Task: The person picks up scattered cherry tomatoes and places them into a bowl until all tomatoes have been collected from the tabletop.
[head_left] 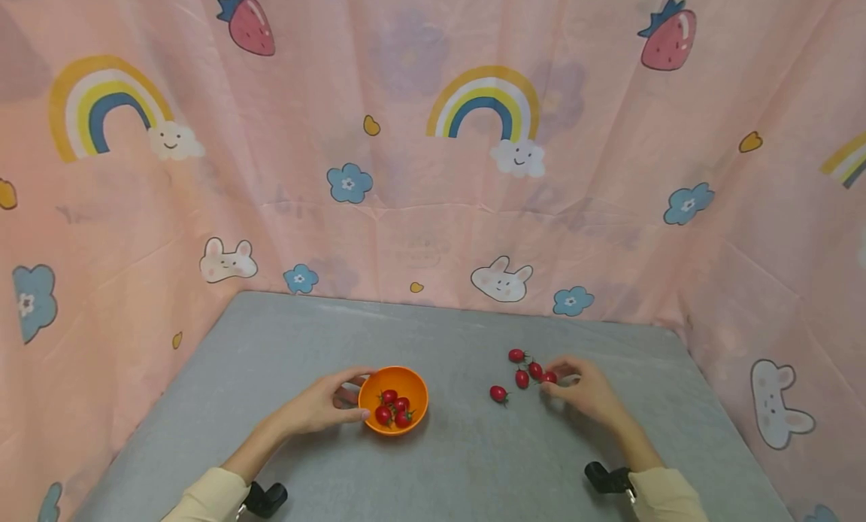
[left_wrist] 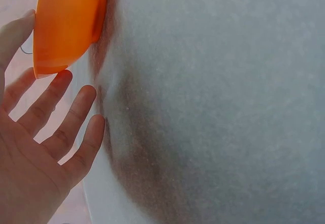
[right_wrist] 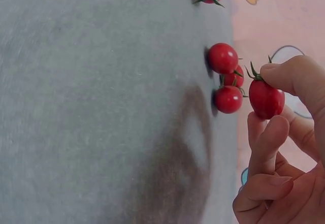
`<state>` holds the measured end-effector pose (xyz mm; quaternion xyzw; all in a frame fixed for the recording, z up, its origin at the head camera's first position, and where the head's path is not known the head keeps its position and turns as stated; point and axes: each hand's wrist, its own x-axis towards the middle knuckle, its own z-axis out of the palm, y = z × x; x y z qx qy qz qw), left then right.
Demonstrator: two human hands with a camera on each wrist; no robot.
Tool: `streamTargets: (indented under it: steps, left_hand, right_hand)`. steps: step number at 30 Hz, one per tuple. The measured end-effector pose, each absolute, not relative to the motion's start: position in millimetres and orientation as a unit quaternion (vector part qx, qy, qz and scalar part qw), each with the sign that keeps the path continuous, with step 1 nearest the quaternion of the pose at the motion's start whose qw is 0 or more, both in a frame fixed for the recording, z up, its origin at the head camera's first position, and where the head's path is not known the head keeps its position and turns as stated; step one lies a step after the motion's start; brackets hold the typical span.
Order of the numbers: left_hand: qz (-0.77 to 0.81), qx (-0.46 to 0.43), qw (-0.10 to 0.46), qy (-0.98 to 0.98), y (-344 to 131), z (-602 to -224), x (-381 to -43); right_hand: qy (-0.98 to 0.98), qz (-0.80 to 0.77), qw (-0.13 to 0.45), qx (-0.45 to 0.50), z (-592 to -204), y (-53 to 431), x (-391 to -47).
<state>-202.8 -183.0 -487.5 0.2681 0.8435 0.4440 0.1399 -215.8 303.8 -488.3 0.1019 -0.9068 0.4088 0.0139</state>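
Observation:
My left hand (head_left: 316, 404) holds the side of an orange bowl (head_left: 418, 419), thumb and fingertips at its rim, the other fingers spread. In the left wrist view the bowl (left_wrist: 66, 23) stands upright on its foot. Several red cherry tomatoes (head_left: 383, 415) with green stems lie inside it. My right hand (head_left: 587, 390) pinches one cherry tomato (right_wrist: 266, 99) between thumb and fingers, its green stem under the thumb. Just beyond that hand lie several loose tomatoes, three (right_wrist: 228, 99) close together and one (head_left: 498, 393) apart, nearer the bowl.
A grey table (head_left: 460, 469) carries everything. Pink printed curtain (head_left: 419, 229) encloses its back and sides. Black wrist mounts (head_left: 267, 499) show at both sleeves, and grey tabletop lies between the bowl and the loose tomatoes.

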Motion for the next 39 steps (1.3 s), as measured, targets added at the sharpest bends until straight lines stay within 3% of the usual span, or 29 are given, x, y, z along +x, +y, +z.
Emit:
streamTargets:
  steps: [39]
  left_hand:
    - [0.460, 0.267, 0.145, 0.835, -183, -491, -204]
  right_hand:
    - [-0.863, 0.472, -0.006, 0.181, -476, 221, -235]
